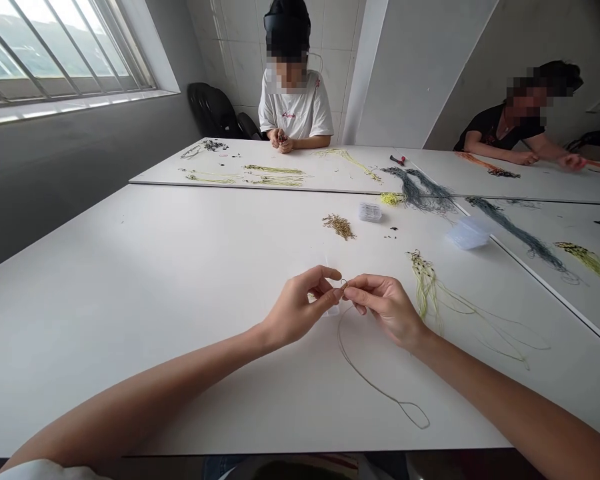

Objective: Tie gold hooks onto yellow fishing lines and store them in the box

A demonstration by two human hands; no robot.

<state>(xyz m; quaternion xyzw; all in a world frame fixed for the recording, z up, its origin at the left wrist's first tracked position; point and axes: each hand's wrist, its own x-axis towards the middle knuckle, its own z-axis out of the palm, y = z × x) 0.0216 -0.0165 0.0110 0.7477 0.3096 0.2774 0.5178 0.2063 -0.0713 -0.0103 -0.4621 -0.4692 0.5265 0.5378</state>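
Above the table, my left hand [300, 304] and my right hand [387, 308] meet fingertip to fingertip, both in a pinch. A small fishing hook [344, 283], its curved bend showing, sits between their fingertips. A thin line [353, 363] hangs down under my hands and lies on the white table, ending in a narrow loop near the front edge. Part of a clear plastic case [331, 311] shows beneath my left hand, mostly hidden. Right of my right hand lies a bundle of yellow-green lines [425, 280] with dark bits at one end.
Beyond my hands lie a pile of gold hooks [339, 227], a small clear box [370, 212], a yellow clump [391, 199] and grey-green line bundles [423, 190]. A clear container [467, 233] stands right. One person [296, 110] sits opposite, another person [515, 130] at far right.
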